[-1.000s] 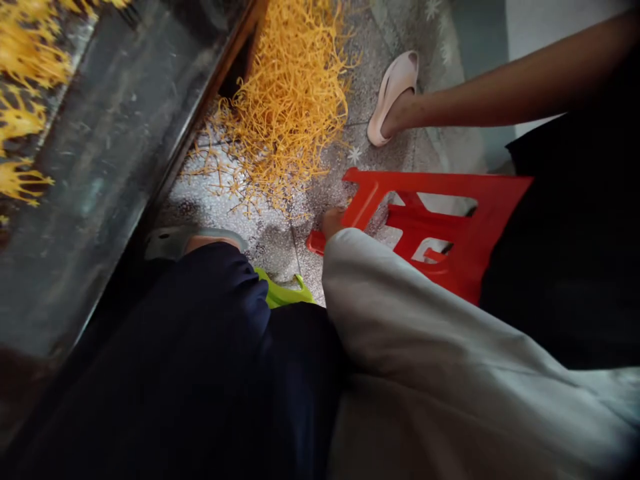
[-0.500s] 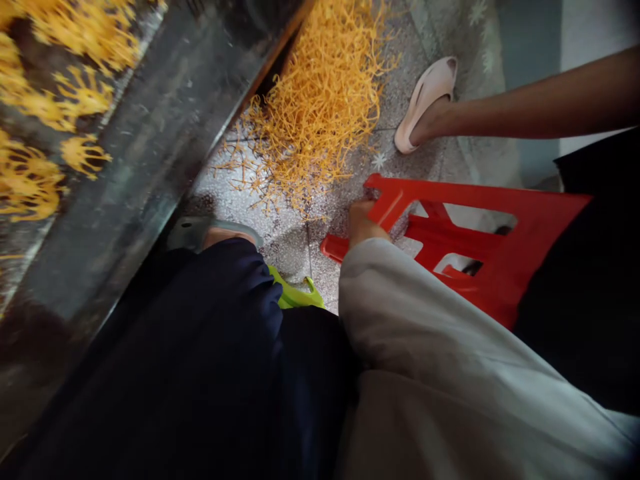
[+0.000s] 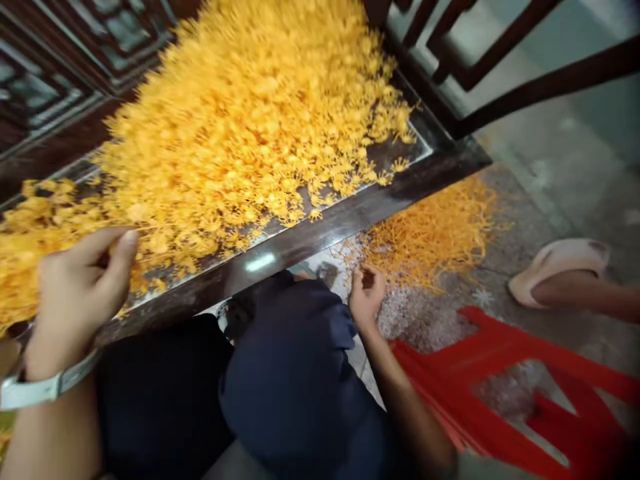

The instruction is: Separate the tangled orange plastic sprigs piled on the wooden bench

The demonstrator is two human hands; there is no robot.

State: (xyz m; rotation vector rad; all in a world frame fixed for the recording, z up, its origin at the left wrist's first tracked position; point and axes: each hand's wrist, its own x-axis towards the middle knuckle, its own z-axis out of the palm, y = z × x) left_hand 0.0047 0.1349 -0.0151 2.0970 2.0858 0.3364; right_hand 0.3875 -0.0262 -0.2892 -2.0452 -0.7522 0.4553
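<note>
My left hand (image 3: 83, 287), with a pale watch or band on its wrist, is over the left end of a dark wooden bench. Its thumb and forefinger are pinched together, and a thin yellow strand (image 3: 149, 227) shows at their tips. Beside and beyond it spreads a large heap of small yellow plastic pieces (image 3: 250, 127) with curved prongs. Lower down, right of a navy-trousered knee, my right hand (image 3: 367, 293) is curled. Whatever is in its fingers, if anything, cannot be made out. Close behind it on the floor lies a pile of thin yellow-orange plastic stems (image 3: 435, 233).
The dark bench edge (image 3: 225, 277) runs diagonally in front of my knees. Lattice panels (image 3: 75, 60) and a dark openwork armrest (image 3: 470, 73) border the bench. At lower right is a red plastic stool (image 3: 500, 347). Another person's foot in a pale shoe (image 3: 560, 273) stands nearby.
The view has swung from the floor and legs up to the bench and its yellow heap. Both hands are now visible; neither showed before. The red stool appears lower and farther right.
</note>
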